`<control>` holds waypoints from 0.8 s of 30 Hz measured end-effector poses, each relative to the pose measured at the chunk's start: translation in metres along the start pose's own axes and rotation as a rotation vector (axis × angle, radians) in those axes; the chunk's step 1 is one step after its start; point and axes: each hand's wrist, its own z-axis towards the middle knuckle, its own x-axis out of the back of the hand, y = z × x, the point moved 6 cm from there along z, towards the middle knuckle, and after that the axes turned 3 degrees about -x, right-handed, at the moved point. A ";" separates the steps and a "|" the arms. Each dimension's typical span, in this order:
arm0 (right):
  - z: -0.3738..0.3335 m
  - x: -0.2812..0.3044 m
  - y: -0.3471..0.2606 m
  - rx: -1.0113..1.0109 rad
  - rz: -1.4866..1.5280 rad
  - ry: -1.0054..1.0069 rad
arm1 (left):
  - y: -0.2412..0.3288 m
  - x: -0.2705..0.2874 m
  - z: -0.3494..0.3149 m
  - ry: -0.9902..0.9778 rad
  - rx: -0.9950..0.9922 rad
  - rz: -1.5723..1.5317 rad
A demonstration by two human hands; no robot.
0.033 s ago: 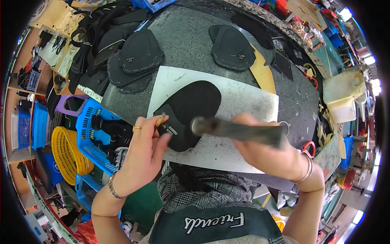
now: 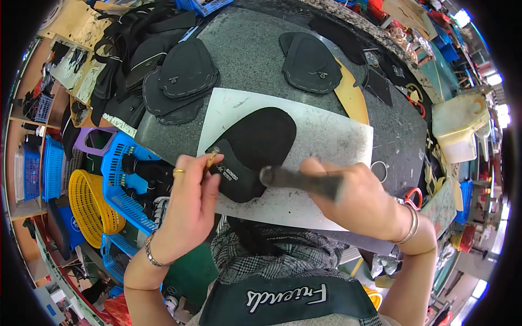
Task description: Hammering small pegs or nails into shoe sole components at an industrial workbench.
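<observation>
My left hand (image 2: 190, 212) pinches a small brass-coloured punch (image 2: 211, 159), held near the left edge of a flat black rounded piece (image 2: 261, 136). That piece has a smoother lower panel with pale printing, and it lies on a pale metal plate (image 2: 342, 144). In my right hand (image 2: 367, 204) is a dark hammer (image 2: 299, 182), tilted and slightly blurred. Its rounded end hangs over the piece's right edge, apart from the punch. The fingers of my right hand are wrapped round it, and part of the tool is hidden by the hand.
Black stitched pieces lie stacked at the far left (image 2: 187, 70) and far right (image 2: 310, 62) of the grey table. Blue baskets (image 2: 117, 168) and a yellow basket (image 2: 87, 201) stand at left. Red-handled scissors (image 2: 413, 198) lie by my right wrist; a metal ring (image 2: 379, 171) is nearby.
The hammer and my right hand have shifted, the hammer now looking shorter and lower. My left hand has moved only slightly, still with the punch. The black piece stays in place.
</observation>
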 end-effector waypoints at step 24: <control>0.001 0.074 -0.015 -0.013 0.310 0.358 | 0.016 -0.030 0.007 -0.042 -0.251 -0.154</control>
